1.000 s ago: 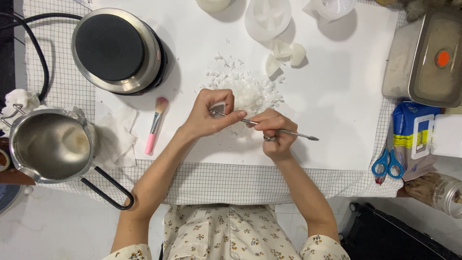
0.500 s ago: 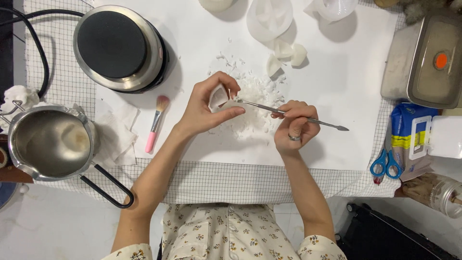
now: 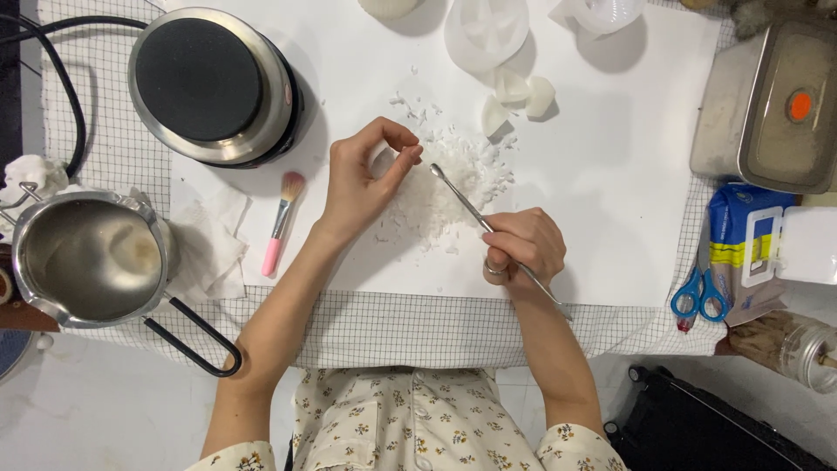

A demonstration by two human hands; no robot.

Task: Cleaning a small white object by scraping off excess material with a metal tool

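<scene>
My left hand (image 3: pixel 366 183) hovers over the left side of a pile of white wax flakes (image 3: pixel 453 187) on the white sheet (image 3: pixel 610 174). Its thumb and fingers pinch a small white piece that is mostly hidden between them. My right hand (image 3: pixel 523 246), with a ring on one finger, grips a thin metal spatula tool (image 3: pixel 462 202). The tool runs diagonally, and its flat tip sits just right of my left fingertips, above the flakes.
A round hot plate (image 3: pixel 214 83) stands at the back left, with a steel pouring pot (image 3: pixel 91 257) and crumpled tissue (image 3: pixel 209 249) nearer. A pink brush (image 3: pixel 281 222) lies left of my arm. White moulds (image 3: pixel 486 30), a metal box (image 3: pixel 776 105), blue scissors (image 3: pixel 697 296), a package (image 3: pixel 741 244) and a jar (image 3: pixel 798 349) are at the right.
My right hand dropped toward me and swung the tool from nearly level to a steep diagonal. My left hand turned, so the white piece it held is now mostly covered by the fingers.
</scene>
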